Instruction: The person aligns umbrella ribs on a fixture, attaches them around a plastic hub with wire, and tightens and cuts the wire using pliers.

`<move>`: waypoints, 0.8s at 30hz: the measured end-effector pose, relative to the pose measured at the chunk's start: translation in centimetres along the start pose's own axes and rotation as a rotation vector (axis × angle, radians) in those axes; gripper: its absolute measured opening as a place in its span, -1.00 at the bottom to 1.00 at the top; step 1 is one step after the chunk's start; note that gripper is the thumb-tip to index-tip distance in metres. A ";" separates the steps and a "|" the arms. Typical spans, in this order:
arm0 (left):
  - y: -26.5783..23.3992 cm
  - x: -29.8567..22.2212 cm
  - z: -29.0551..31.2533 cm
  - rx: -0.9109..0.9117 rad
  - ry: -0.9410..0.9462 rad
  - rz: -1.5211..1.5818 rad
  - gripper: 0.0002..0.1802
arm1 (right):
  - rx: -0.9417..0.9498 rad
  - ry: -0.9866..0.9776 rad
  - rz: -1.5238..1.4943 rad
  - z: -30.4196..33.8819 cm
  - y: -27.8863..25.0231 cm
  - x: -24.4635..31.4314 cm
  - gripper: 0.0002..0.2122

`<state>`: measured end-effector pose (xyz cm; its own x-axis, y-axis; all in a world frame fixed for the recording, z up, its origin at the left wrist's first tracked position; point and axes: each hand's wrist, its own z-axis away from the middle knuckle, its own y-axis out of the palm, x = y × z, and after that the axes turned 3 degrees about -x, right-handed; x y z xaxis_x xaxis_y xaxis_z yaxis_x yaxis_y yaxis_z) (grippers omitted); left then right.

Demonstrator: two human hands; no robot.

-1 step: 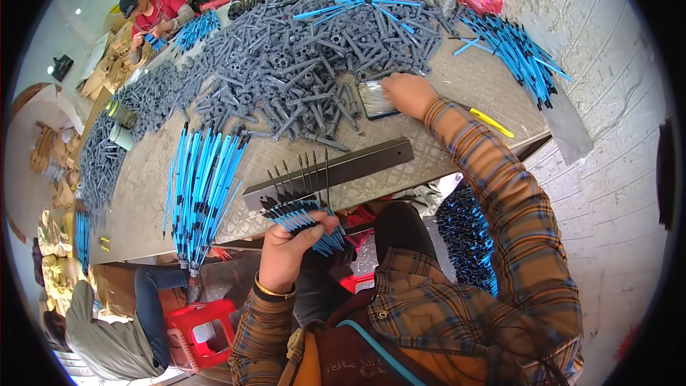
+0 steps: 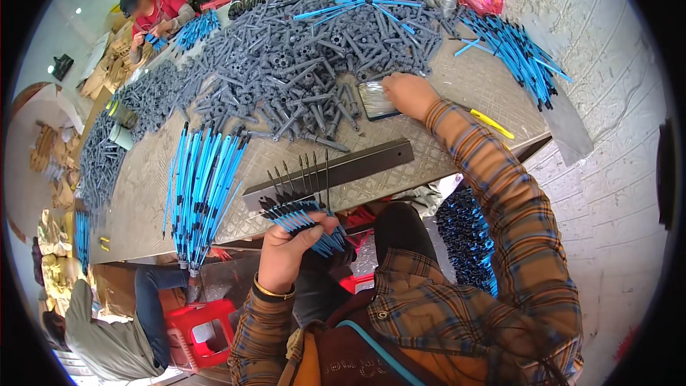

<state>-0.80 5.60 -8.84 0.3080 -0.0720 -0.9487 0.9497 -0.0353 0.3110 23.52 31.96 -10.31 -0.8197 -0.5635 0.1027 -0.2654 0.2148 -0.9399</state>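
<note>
My left hand point(image 2: 289, 250), closed at the table's front edge, grips a fan of blue rods point(image 2: 296, 221) with black ends. Several thin dark spikes stand up from the fan. Out on the table, my right hand point(image 2: 411, 94) rests its bent fingers on the right side of a shallow dark-edged tray point(image 2: 374, 99) of thin silvery pins. The fingertips are bunched there, and whatever they hold is hidden. Between the hands lies a dark metal bar point(image 2: 357, 170) with a hole near its right end.
Grey plastic parts point(image 2: 286, 64) form a large heap across the table. Blue rod bundles lie at left point(image 2: 204, 193) and far right point(image 2: 514, 53). Yellow-handled pliers point(image 2: 491, 123) sit beside my right forearm. A red stool point(image 2: 201, 332) stands lower left; a co-worker point(image 2: 153, 14) sits far left.
</note>
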 end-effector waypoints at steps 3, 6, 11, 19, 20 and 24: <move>0.2 -0.3 -0.2 0.001 -0.007 0.019 -0.78 | -0.099 -0.019 -0.127 -0.1 0.4 -0.9 -0.86; 0.3 -0.1 -0.4 -0.019 0.005 -0.003 -0.76 | -0.093 -0.048 -0.215 -0.6 0.5 -1.4 -0.86; 0.0 -0.1 0.4 -0.032 0.008 -0.009 -0.76 | -0.128 -0.057 -0.254 0.0 0.6 -0.5 -0.85; -1.0 -0.1 1.4 0.001 0.023 -0.031 -0.77 | -0.198 -0.143 -0.428 3.4 -5.5 8.2 -0.88; -1.1 -0.1 1.5 0.000 0.029 -0.035 -0.77 | -0.155 -0.153 -0.566 4.6 -6.6 10.3 -0.88; -1.3 0.0 1.4 0.029 0.036 -0.033 -0.77 | -0.057 -0.349 -0.761 7.9 -9.6 14.5 -0.88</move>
<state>-2.13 4.22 -9.20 0.2789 -0.0341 -0.9597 0.9575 -0.0662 0.2806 18.18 15.43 -2.35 -0.2050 -0.7835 0.5866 -0.7152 -0.2893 -0.6362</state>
